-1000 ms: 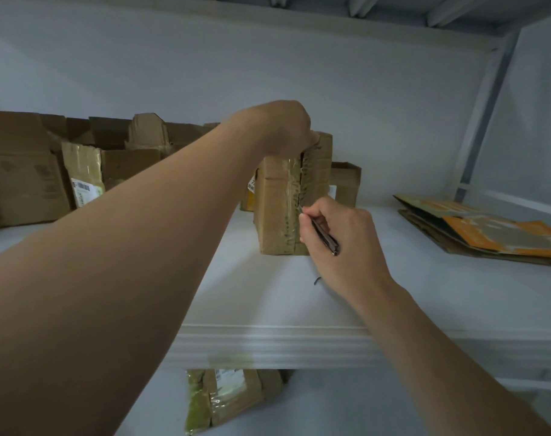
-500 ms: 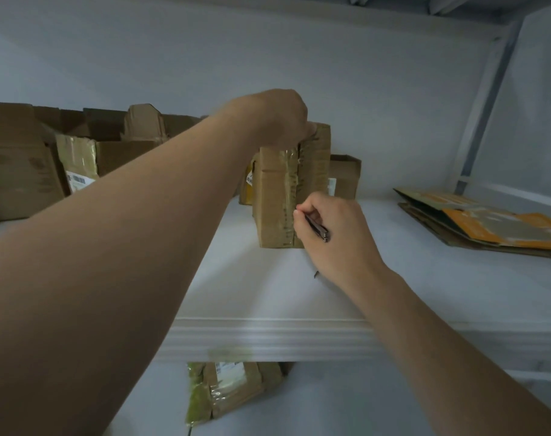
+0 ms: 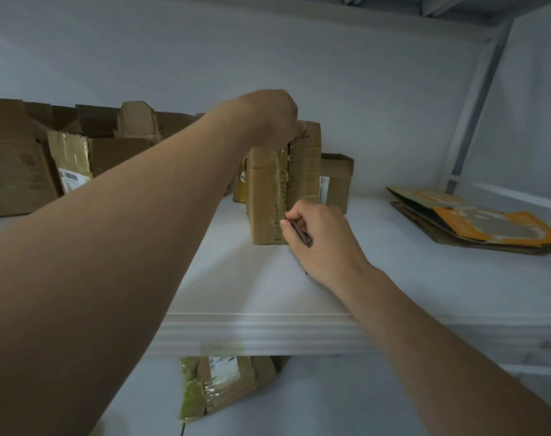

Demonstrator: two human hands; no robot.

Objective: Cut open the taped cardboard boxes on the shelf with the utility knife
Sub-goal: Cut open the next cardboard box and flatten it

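One taped box [image 3: 267, 199]: your left hand [image 3: 271, 116] grips its top, your right hand [image 3: 323, 236] pinches one utility knife [image 3: 301, 233] at its seam.

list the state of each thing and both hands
taped cardboard box: upright, seam looks slit above the knife
utility knife: tip at the seam, low down
left hand: grips the box top
right hand: grips the knife
small box behind: flaps open
boxes at left: flaps open
flattened cardboard: lying flat
wrapped package: lying flat
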